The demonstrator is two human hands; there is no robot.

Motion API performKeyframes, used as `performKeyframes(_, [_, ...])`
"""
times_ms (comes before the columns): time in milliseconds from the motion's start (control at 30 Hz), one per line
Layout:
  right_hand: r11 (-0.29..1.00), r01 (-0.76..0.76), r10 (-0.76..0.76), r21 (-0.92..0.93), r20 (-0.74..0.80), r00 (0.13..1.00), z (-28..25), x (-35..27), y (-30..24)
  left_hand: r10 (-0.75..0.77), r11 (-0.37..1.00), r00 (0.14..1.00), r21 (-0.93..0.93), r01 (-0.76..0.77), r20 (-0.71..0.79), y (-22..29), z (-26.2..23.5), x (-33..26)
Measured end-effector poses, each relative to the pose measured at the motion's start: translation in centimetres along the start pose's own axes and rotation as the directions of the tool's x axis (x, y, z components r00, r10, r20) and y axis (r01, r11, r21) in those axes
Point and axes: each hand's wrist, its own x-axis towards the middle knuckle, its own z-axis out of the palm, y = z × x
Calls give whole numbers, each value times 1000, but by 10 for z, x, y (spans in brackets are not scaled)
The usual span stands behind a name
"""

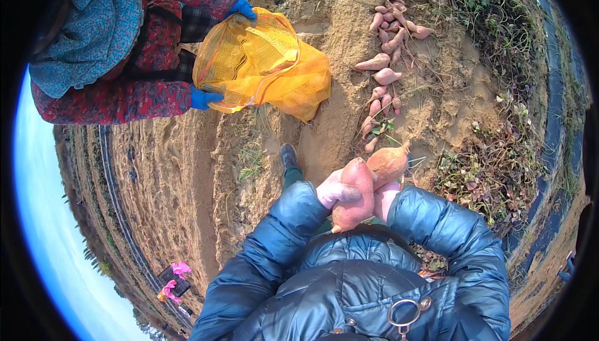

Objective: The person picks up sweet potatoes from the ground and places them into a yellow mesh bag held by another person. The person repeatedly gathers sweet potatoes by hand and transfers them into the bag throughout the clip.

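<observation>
Close to my body, both hands are closed on large sweet potatoes. My left hand (336,189), in a pale pinkish glove, grips a pink sweet potato (355,199) that points toward me. In my right hand (385,200) is a more orange, soil-dusted sweet potato (388,164); most of these fingers are hidden behind the two roots, which touch or overlap. Ahead and to the left, a person in a red patterned jacket (156,101) and blue gloves holds a yellow mesh sack (262,60) by its mouth. Its lower end rests on the soil and bulges with contents.
A long row of dug sweet potatoes (390,41) lies on sandy soil ahead of me. Piled vines (490,175) and dark plastic sheeting (543,179) run along the right. My boot (288,155) stands beside the sack. Pink items (180,269) sit far left.
</observation>
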Motion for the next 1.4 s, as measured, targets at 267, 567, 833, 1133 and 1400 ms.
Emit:
performKeyframes(267, [428,-880,810,207,345,475,44,-47,114,462,875,887,-157,-457,-4,94,-116,3])
performKeyframes(567, [-279,-640,959,716,235,-155,147,-107,192,12,948,707,-216,-232,-707,233,-323,28])
performKeyframes(833, [212,-959,876,190,398,273,220,-22,364,403,905,913,-122,-408,-67,49,-206,101])
performKeyframes(1133, [560,-829,826,17,68,559,352,97,525,-275,951,852,-256,173,-446,-103,-237,244])
performKeyframes(1400, [400,-911,882,103,227,413,375,100,492,-219,976,836,-110,190,-504,-116,-317,335])
